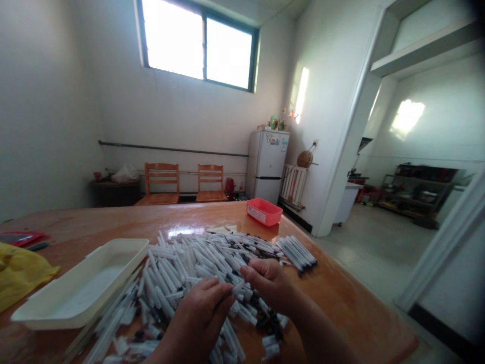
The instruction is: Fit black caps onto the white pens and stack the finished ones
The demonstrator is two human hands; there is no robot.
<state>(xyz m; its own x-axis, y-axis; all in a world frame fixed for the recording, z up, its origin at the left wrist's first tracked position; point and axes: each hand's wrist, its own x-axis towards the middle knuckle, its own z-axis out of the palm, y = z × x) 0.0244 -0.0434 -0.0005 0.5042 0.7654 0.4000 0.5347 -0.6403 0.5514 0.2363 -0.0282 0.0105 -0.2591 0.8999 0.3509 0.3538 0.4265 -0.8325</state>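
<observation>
**Heap of pens on the table, both my hands over it.**

White plastic pens (182, 268) lie in one heap, too many to count, mid-table on the orange wooden table (333, 298): light, stiff, slick, apt to roll, so take them mid-barrel. My left hand (199, 316) and right hand (270, 284) nearly meet, curled; cannot tell if clamped on one. Right: one aligned bunch (297, 254). Left: one cream plastic tray (121, 241). Far: one red plastic basket (264, 211).

The wooden desk (333, 283) carries a heap of white plastic pens (204, 258), with a white tray (79, 283) to its left and a red basket (264, 211) beyond it.
</observation>
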